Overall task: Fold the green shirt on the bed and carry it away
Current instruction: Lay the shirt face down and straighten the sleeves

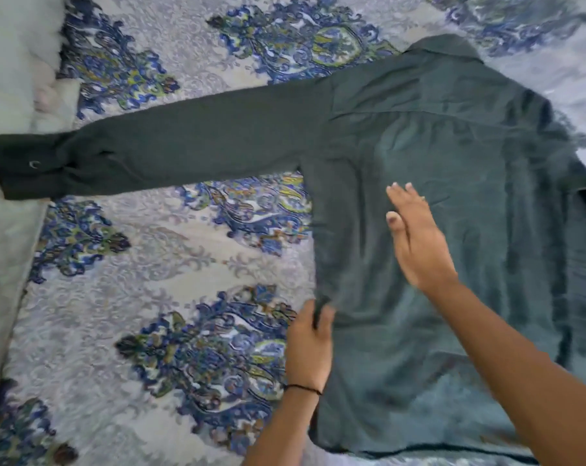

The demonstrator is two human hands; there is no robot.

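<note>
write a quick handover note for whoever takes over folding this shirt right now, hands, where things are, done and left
Left hand: pinching the left side edge of the green shirt.
Right hand: open, flat over the middle of the shirt's back.
Shirt: lying back up on the patterned bedspread, collar at the far end, one sleeve stretched out left with its cuff reaching the pale bedding.
Done: shirt spread out.
Left: fold the side and sleeve in, fold it up, carry it away.

Two bare arms reach forward, the hands close to each other.

The left hand (310,344) is closed, fingers pinched together (a thin black band sits on its wrist). The right hand (417,240) is flat and open, fingers straight, palm turned to the left.
</note>
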